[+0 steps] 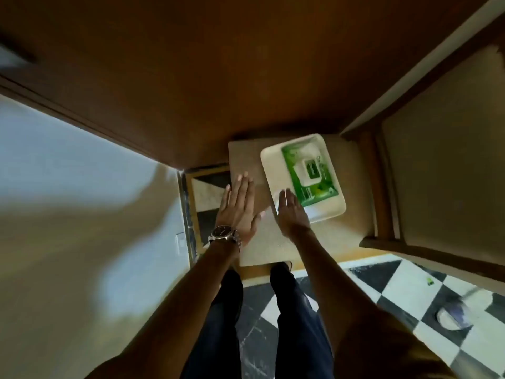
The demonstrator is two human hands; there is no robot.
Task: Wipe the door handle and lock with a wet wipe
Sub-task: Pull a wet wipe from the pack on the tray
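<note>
A green pack of wet wipes (310, 172) with a white flip lid lies on a cream tray (269, 160), which rests on a beige chair seat (246, 157). My right hand (291, 212) hovers flat over the tray's near corner, fingers apart, next to the pack and holding nothing. My left hand (237, 209), with a wristwatch, is spread flat over the seat to the left of the tray. The brown wooden door (218, 77) fills the top of the view. A blurred bright patch at the far left edge may be the handle; I cannot tell.
A second wooden chair (437, 173) with a beige seat stands to the right. A pale wall (68, 214) runs along the left. Black-and-white checkered floor tiles (410, 294) lie below, with a round greyish object (453, 314) on them at the right.
</note>
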